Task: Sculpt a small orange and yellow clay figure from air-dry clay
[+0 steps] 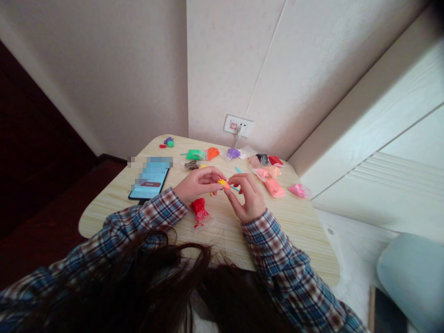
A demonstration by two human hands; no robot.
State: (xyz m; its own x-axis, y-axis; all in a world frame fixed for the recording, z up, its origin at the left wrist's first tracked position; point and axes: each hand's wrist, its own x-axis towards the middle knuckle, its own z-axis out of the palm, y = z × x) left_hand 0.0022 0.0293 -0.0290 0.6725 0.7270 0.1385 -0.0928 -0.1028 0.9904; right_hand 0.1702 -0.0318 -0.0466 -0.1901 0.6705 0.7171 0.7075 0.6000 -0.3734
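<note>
Above the middle of the table, my left hand point(198, 183) and my right hand point(248, 198) meet at a small piece of modelling clay point(224, 184), yellow with an orange-pink part. Fingertips of my left hand pinch the yellow side, while thumb and fingers of my right hand close on the orange-pink end. Finer shaping on the piece is too small to make out. A teal stick tool point(238, 169) lies behind my hands, partly hidden. Closer to me sits an open bag of red clay point(199, 212).
A phone point(151, 178) with a lit screen stands on the left of the table point(294, 231). Bags of green point(196, 154), orange point(212, 153), purple point(233, 153) and salmon clay point(274, 187) lie at the back and right. Small coloured clay pieces point(169, 143) sit far left. A socket point(239, 125) holds a plug.
</note>
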